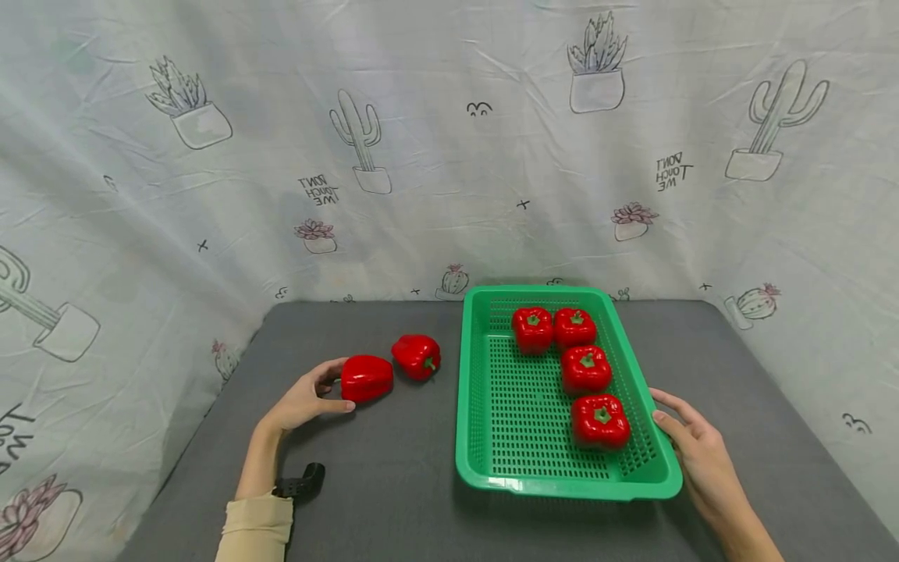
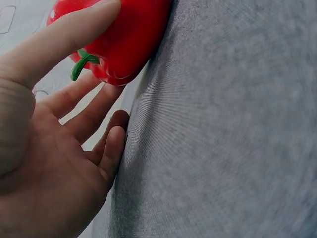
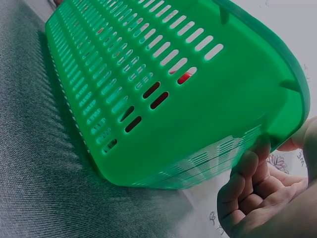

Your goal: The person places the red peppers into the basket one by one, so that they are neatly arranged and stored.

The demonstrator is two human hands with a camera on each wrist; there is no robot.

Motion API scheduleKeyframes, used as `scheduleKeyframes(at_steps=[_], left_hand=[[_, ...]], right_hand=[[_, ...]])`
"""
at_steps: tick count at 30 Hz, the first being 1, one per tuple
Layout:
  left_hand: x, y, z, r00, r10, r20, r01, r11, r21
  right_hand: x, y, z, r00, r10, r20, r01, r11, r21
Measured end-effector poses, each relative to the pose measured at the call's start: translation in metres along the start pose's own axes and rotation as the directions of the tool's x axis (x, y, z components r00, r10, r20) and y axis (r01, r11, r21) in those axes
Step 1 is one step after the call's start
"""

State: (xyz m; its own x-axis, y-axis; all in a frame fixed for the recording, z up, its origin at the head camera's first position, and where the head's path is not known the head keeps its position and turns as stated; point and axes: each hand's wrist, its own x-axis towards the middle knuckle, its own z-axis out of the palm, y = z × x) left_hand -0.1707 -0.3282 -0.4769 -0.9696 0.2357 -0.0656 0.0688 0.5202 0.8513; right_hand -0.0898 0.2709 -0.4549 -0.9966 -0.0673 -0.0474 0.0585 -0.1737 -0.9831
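My left hand (image 1: 307, 399) is at a glossy red bell pepper (image 1: 367, 378) lying on its side on the grey table, thumb on one side and fingers on the other. In the left wrist view, the thumb lies across that pepper (image 2: 133, 39), and its green stem points toward the palm. A second red bell pepper (image 1: 417, 357) lies just beyond, to the right. On the right stands a green perforated basket (image 1: 520, 437) holding several upright red peppers (image 1: 586, 369). My right hand (image 1: 702, 457) grips the basket's right rim, with its fingers curled under the edge (image 3: 257, 176).
The table (image 1: 393, 484) is covered in dark grey cloth. A pale curtain (image 1: 435, 156) printed with cacti and potted plants hangs behind it and at both sides. A black strap (image 1: 302, 482) is around the left wrist.
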Motion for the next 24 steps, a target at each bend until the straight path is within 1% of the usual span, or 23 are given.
scheduleKeyframes(at_steps=[7,10,14,21,24], left_hand=[[-0.0002,0.0053,0.0024,1.0,0.022,-0.004,-0.022,1.0,0.01],[-0.0001,0.0053,0.0031,1.0,0.022,-0.018,-0.022,0.999,0.027],[-0.0001,0.0062,0.0031,0.999,0.0,-0.038,0.001,0.999,0.035],[-0.001,0.0092,0.0052,0.997,-0.041,-0.062,0.041,0.999,0.012],[-0.0011,0.0088,0.006,0.997,-0.032,-0.076,0.031,0.999,-0.019]], right_hand=[[-0.0001,-0.001,0.0009,1.0,0.003,0.001,-0.003,1.0,0.01],[-0.0002,-0.0018,0.0013,1.0,0.005,-0.002,-0.005,1.0,0.008],[-0.0009,-0.0036,0.0023,1.0,0.004,-0.006,-0.004,1.0,0.003],[-0.0006,-0.0023,0.0015,1.0,0.003,-0.004,-0.003,1.0,0.009],[-0.0004,-0.0015,0.0011,1.0,0.004,-0.002,-0.004,1.0,0.01]])
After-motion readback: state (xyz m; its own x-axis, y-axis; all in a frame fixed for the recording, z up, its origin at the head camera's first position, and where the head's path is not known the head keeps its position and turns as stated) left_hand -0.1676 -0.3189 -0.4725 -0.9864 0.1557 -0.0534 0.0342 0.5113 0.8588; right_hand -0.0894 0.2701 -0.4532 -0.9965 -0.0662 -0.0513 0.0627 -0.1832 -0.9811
